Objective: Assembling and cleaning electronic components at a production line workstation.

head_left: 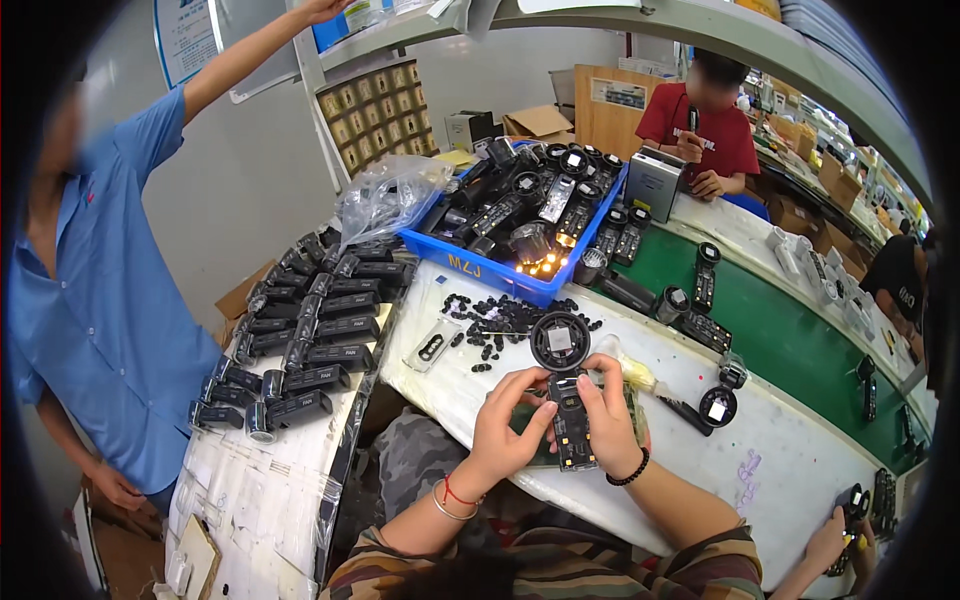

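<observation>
Both my hands are closed round a black handheld fan body [570, 420], held above the table's near edge. Its round ring-shaped head, with a pale square at the centre, points away from me. A dark circuit board with several small yellowish squares faces up along its handle. My left hand [512, 420] grips the left side, thumb on the board's edge. My right hand [612, 425] holds the right side, its thumb near the top of the handle. Just beyond the fan body lie many small black parts [490, 325], loosely scattered. A clear plastic piece [432, 343] with black insides rests beside them.
A blue bin [480, 275] heaped with fan bodies stands ahead, a few lights glowing inside. Black fan units [320, 355] line the left board in rows. A green conveyor belt [770, 310] carries more fan bodies. Co-workers stand left, sit across and work at lower right.
</observation>
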Demonstrator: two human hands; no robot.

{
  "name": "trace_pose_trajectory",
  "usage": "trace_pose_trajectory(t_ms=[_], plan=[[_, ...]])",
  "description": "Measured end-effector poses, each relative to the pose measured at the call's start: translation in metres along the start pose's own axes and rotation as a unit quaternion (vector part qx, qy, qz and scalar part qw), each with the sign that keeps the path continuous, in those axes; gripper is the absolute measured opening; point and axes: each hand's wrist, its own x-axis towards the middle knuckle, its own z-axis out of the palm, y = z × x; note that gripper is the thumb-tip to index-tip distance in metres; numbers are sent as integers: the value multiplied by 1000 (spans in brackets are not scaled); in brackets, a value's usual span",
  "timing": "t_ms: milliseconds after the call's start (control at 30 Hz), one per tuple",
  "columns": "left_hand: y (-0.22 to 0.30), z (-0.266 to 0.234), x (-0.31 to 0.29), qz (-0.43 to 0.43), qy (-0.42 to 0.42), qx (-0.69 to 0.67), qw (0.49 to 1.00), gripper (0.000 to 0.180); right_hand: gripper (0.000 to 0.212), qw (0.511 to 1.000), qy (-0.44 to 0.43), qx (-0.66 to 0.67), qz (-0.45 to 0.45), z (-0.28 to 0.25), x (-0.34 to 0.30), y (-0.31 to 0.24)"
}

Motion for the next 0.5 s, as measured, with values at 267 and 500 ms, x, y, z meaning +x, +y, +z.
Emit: trace_pose_trajectory(t_ms=[267, 500], plan=[[12, 8, 9, 37, -17, 2, 999, 39, 28, 999, 30, 23, -12, 4, -4, -19], [27, 30, -8, -66, -154, -199, 966, 109, 28, 997, -4, 53, -62, 3, -5, -27]])
